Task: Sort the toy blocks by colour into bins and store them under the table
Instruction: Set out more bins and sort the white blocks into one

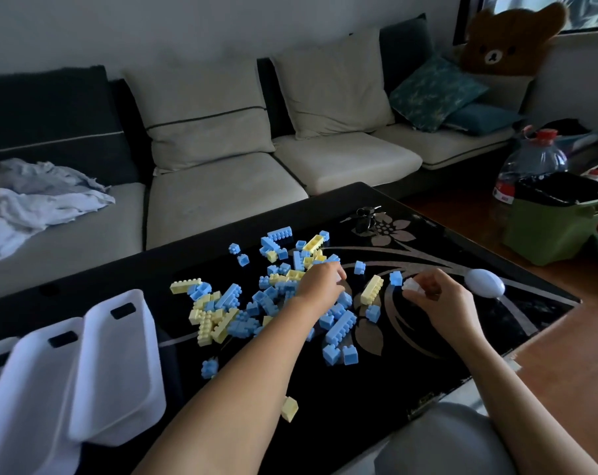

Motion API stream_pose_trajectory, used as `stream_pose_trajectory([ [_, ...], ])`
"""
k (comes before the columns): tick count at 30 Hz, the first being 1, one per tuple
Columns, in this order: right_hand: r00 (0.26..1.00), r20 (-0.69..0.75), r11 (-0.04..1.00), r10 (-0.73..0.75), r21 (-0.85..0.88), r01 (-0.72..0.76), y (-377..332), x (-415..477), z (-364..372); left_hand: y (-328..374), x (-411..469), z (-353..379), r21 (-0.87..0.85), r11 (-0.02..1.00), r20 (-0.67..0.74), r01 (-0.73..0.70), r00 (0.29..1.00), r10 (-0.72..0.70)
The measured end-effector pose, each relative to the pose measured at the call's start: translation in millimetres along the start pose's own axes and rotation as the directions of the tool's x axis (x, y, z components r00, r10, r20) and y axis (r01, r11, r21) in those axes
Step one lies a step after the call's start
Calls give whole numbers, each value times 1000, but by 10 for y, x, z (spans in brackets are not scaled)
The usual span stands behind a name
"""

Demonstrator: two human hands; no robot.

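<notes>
Now your right hand (439, 298) pinches white blocks (410, 285) over the dark surface (393, 389); your left hand (319, 282) sits on the blue and yellow pile (229, 297), its grip hidden.

Blocks (338, 324), bins (116, 365), keys (366, 214) on table (359, 409)

On black table (376, 389), near its middle: loose pile of blue and yellow blocks (270, 296). Left hand (319, 282) down on pile, fingers bent, grasp hidden. Right hand (438, 296) beside pile, pinching white blocks (412, 285). At left table edge: white bins (116, 365), tilted, overlapping.
</notes>
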State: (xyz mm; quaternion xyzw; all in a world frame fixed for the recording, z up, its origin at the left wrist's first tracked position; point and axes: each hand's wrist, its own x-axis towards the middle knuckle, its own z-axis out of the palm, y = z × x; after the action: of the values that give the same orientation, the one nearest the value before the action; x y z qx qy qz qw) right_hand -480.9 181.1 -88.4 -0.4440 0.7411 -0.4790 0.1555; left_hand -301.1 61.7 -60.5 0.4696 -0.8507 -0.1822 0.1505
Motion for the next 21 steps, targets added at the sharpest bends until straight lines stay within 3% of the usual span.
stream_pose_trajectory([
  [5, 998, 47, 999, -34, 4, 34, -38, -20, 5, -138, -49, -53, -18, 999, -109, 45, 993, -47],
  [10, 997, 63, 999, -43, 35, 41, -31, 19, 10, -136, 36, -35, 136, 986, -95, 96, 992, -83],
  [16, 997, 56, 997, -54, 54, 51, 20, 40, 10, -94, 122, 15, 160, 979, -70, 123, 991, -113],
  [19, 997, 63, 998, -49, 51, 46, 10, 38, 10, -95, 30, -74, 24, 996, -76, 87, 993, -85],
  [21, 997, 64, 998, -51, 41, 49, -15, 13, 16, -74, -84, -231, -213, 971, -126, 109, 982, -138],
])
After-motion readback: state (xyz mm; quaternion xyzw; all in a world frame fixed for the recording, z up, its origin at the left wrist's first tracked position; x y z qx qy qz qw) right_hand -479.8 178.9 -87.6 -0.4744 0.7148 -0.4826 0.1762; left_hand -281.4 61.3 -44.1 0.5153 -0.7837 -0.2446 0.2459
